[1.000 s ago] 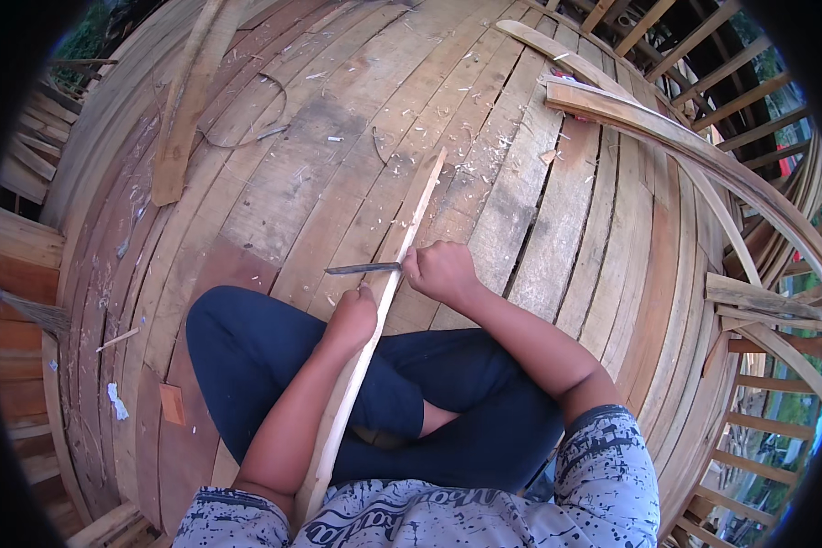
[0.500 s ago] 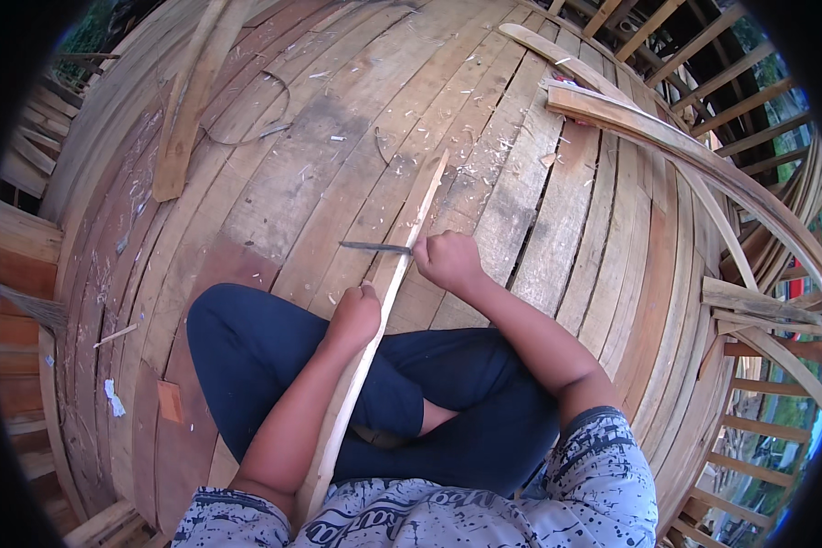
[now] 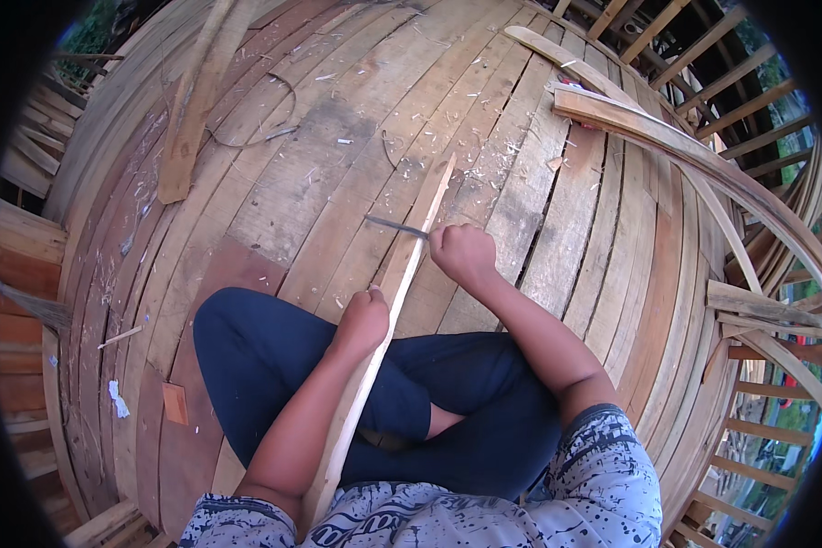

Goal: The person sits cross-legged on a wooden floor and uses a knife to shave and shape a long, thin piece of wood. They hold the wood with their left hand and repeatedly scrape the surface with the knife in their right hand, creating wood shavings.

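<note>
A long, narrow strip of pale wood (image 3: 342, 437) slants from my body, across my folded legs, out over the plank floor. My left hand (image 3: 363, 321) is closed around its middle, fingers wrapped over the edge. Farther out, my right hand (image 3: 466, 256) makes a fist just right of the strip. From that fist a knife with a dark, slim blade (image 3: 393, 225) points left, lying across the wood. The knife's handle is hidden inside my fingers. The strip's far end narrows to a tip.
Shavings and chips are scattered over the floor planks (image 3: 288, 205). A board (image 3: 181, 151) lies at the far left and a thin curled strip near it. Long curved boards (image 3: 648, 128) stretch along the right. A small brown wood piece (image 3: 174, 403) rests left of my knee.
My right hand and the knife have moved slightly farther out and to the right, and the blade tilts more. The left hand keeps its grip on the strip. The whole view has shifted a little.
</note>
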